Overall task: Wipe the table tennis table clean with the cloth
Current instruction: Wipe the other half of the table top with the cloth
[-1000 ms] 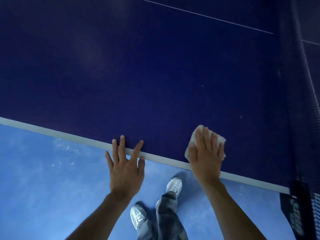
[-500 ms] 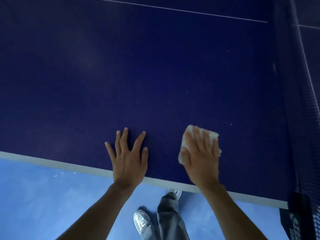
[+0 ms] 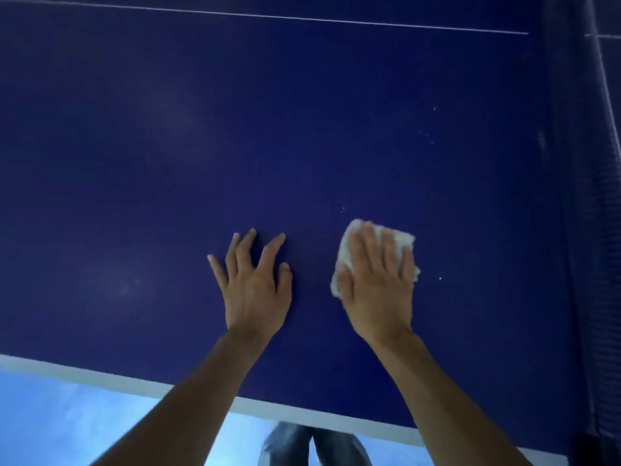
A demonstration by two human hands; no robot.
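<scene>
We rested our left hand, fingers spread and empty, on the table tennis table left of the cloth, likely for support, while our right hand, fingers straight, pressed the cloth flat for wiping.

- The table tennis table has a dark blue matte top that fills most of the view. A white stripe runs along its near edge, and a thin white line crosses its far part.
- A few tiny pale specks dot the top to the right of the cloth and farther off.
- The cloth is small, white and fluffy, bunched into a rough pad. It lies on the top toward the right, well in from the near edge.
- The right hand presses on the cloth with straight fingers and covers its middle, so only its far corners and side edges show.
</scene>
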